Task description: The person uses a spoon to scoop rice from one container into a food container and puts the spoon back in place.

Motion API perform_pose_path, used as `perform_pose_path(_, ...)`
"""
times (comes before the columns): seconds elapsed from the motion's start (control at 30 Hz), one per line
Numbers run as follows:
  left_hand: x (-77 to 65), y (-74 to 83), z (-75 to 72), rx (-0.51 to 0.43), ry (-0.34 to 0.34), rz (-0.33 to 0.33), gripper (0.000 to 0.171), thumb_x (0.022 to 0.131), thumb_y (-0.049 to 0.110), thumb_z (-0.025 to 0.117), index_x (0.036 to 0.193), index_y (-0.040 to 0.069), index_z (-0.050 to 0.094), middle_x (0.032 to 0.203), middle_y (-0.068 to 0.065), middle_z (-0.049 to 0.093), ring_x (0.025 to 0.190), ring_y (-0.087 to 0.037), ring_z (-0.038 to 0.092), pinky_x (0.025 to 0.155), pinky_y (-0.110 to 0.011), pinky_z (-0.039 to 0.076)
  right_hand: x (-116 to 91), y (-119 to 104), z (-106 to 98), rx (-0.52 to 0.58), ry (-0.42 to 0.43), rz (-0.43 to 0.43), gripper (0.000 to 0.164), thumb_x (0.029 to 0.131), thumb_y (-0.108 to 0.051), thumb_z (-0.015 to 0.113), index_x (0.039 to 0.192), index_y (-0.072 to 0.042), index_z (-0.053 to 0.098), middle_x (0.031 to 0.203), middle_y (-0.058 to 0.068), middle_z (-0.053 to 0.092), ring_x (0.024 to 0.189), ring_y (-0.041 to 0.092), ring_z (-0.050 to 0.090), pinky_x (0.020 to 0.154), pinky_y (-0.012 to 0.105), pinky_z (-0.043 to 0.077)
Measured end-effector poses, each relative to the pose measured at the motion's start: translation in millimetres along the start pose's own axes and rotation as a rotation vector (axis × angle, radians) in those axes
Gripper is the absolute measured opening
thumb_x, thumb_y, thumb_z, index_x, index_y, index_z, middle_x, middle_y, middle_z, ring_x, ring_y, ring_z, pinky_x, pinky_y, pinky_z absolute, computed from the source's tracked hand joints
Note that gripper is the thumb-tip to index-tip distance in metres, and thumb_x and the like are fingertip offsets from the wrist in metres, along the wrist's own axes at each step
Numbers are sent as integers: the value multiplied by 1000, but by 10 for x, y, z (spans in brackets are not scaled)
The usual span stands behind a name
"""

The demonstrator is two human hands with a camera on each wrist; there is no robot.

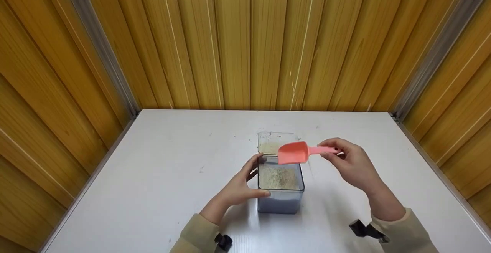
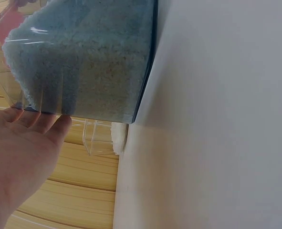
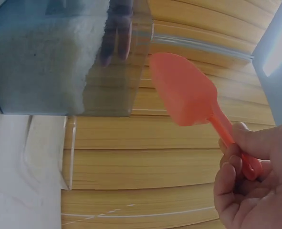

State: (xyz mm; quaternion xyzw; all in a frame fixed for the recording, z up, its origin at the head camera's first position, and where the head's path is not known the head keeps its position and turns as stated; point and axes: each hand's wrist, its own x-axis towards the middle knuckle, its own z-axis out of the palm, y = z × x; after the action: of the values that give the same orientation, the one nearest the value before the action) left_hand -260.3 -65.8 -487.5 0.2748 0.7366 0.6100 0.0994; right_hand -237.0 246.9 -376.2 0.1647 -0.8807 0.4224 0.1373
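Observation:
A bluish see-through container (image 1: pixel 280 203) stands on the table, with pale, rice-like grains (image 1: pixel 279 177) inside. My left hand (image 1: pixel 241 187) grips its left side, thumb at the near rim and fingers towards the far corner. In the left wrist view, that hand's fingers (image 2: pixel 44 123) lie along the container wall. My right hand (image 1: pixel 351 164) pinches the handle of a pink scoop (image 1: pixel 293 153). The scoop hangs above the container's far rim, its blade pointing left, and no grains show in it. From the right wrist, the scoop's smooth underside (image 3: pixel 183 90) is visible beside the container wall.
Directly behind the front container is a second clear container (image 1: pixel 277 138) with pale contents low in it. The white table (image 1: pixel 172 161) is bounded by wood-patterned walls (image 1: pixel 230 45) at the back and sides. Small dark specks dot the tabletop.

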Motion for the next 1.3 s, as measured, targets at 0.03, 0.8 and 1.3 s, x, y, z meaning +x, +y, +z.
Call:
perform_pose_path(0.03,-1,1,0,0,0,1,104,84,19,86,164,20,20,168,-8,31,160,-26,23,133,-35,27,-20,-50,-4,-17,-19,-24,17,95,-10,73,111,-7,74,96,4,70,73,5,54,61,17,50)
perform_pose_path(0.8,14,-12,21,2,13,-22,105,81,18,88,163,24,23,167,-7,32,159,-27,26,132,-40,29,84,-831,215,-653,-289,-274,14,81,4,81,86,-2,69,78,4,65,73,19,58,64,32,59)
perform_pose_path(1.3,13,15,16,10,25,-57,111,80,18,88,166,19,17,169,-10,28,159,-31,26,132,-43,29,204,-911,372,-770,-407,-236,13,78,9,77,85,3,68,75,10,62,68,25,59,59,35,56)
